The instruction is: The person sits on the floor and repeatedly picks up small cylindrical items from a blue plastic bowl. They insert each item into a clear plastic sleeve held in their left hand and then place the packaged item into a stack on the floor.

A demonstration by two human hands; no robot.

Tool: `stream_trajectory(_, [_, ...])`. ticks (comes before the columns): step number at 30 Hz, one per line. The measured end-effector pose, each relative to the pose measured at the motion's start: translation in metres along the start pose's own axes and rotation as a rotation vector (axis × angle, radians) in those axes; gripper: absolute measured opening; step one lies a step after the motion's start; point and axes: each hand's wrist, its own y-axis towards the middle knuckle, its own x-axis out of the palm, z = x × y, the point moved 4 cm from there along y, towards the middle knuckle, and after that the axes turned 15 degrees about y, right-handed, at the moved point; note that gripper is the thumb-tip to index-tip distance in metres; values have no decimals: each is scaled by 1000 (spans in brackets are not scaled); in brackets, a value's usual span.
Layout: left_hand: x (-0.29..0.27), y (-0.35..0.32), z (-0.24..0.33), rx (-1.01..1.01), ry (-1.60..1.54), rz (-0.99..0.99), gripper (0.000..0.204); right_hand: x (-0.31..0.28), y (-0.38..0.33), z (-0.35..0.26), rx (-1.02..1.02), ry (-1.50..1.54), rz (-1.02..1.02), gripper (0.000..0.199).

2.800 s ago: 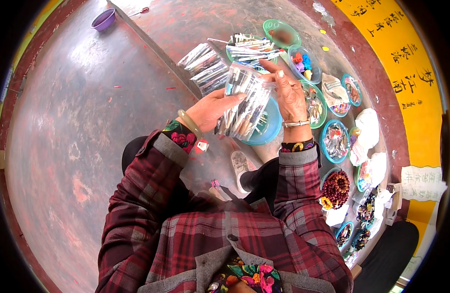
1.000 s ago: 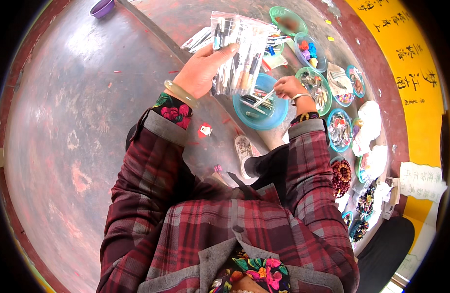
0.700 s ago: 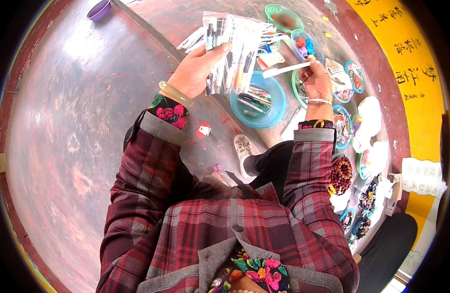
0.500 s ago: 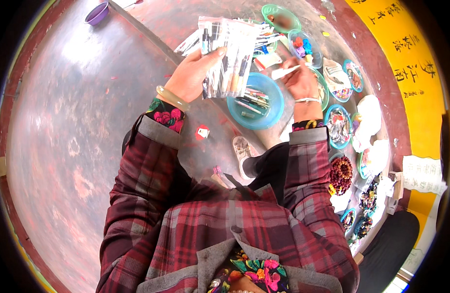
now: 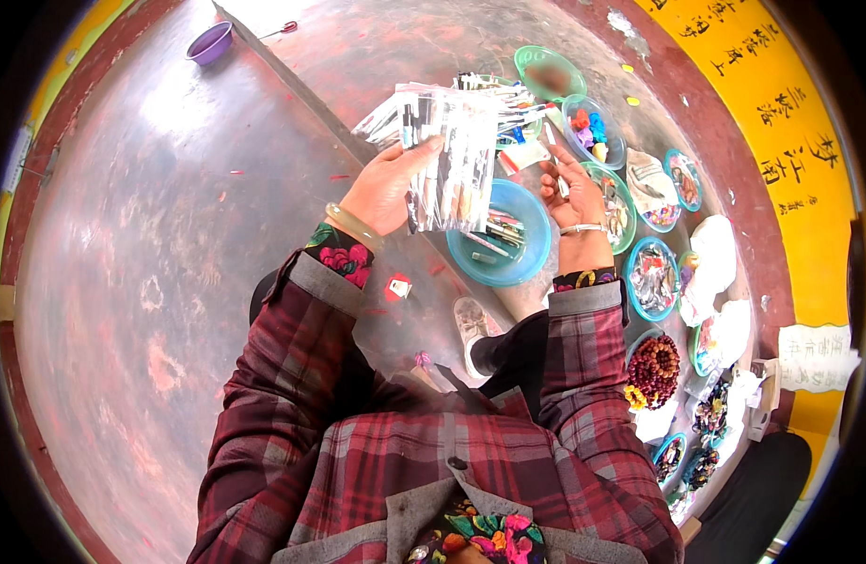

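My left hand [image 5: 381,193] grips a clear plastic bag [image 5: 455,174] by its left edge, thumb laid across the front. Several pens show through the plastic, one of them dark-capped. To the right, the fingers of my right hand [image 5: 582,195] are closed around a slim white pen [image 5: 551,138], which points away from me. Under the bag and between my hands stands a blue basin [image 5: 544,246] with several pens lying in it; the bag hides part of its left side. Beyond the bag, more bagged pens [image 5: 380,120] are heaped at a green basin.
Along the right side stand several basins: a green one [image 5: 549,71], one with colourful pieces [image 5: 593,132], one with small packets [image 5: 653,279]. Dark red beads [image 5: 653,371] lie nearer me. A purple basin [image 5: 209,43] and scissors [image 5: 283,29] are far left. A red-and-white card [image 5: 397,287] lies on the floor.
The bag and my left hand have come slightly nearer and to the right. My right hand has turned, so the pen points away from me rather than sideways. The whole view has shifted a little.
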Motion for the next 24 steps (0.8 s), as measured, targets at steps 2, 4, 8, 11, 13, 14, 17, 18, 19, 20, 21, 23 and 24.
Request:
stream_trajectory(2, [1, 0, -1, -16, 8, -7, 29, 1, -2, -8, -32, -63, -69, 42])
stream_trajectory(4, [2, -2, -1, -22, -2, 30, 28, 39, -30, -12, -79, -4, -235, 42])
stream_trajectory(8, [3, -3, -4, -25, -20, -53, 25, 66, -55, -26, -206, -145, -455, 39])
stream_trajectory(11, [4, -5, -9, -55, -33, -70, 25, 56, -48, -30, -282, -325, -329, 27])
stream_trajectory(13, [12, -6, -6, -60, -51, -118, 27, 50, -45, -34, -347, -442, -198, 21])
stream_trajectory(14, [18, -8, -3, -57, -50, -134, 27, 48, -47, -36, -460, -458, -91, 17])
stream_trajectory(17, [18, -8, -5, -62, -15, -152, 26, 54, -52, -47, -683, -377, -121, 15])
stream_trajectory(18, [17, -8, -8, -67, 4, -153, 26, 58, -56, -50, -711, -339, -123, 15])
stream_trajectory(19, [15, -8, -10, -78, 4, -129, 26, 58, -57, -52, -689, -249, -129, 16])
stream_trajectory(20, [14, -8, -12, -88, 3, -106, 27, 57, -57, -53, -666, -159, -134, 17])
stream_trajectory(21, [14, -8, -15, -101, 2, -85, 27, 55, -57, -55, -644, -70, -136, 18])
stream_trajectory(23, [12, -7, -23, -162, -2, -94, 30, 46, -49, -57, -645, -7, -176, 38])
stream_trajectory(24, [12, -7, -26, -192, -4, -99, 31, 43, -49, -58, -687, -18, -155, 43])
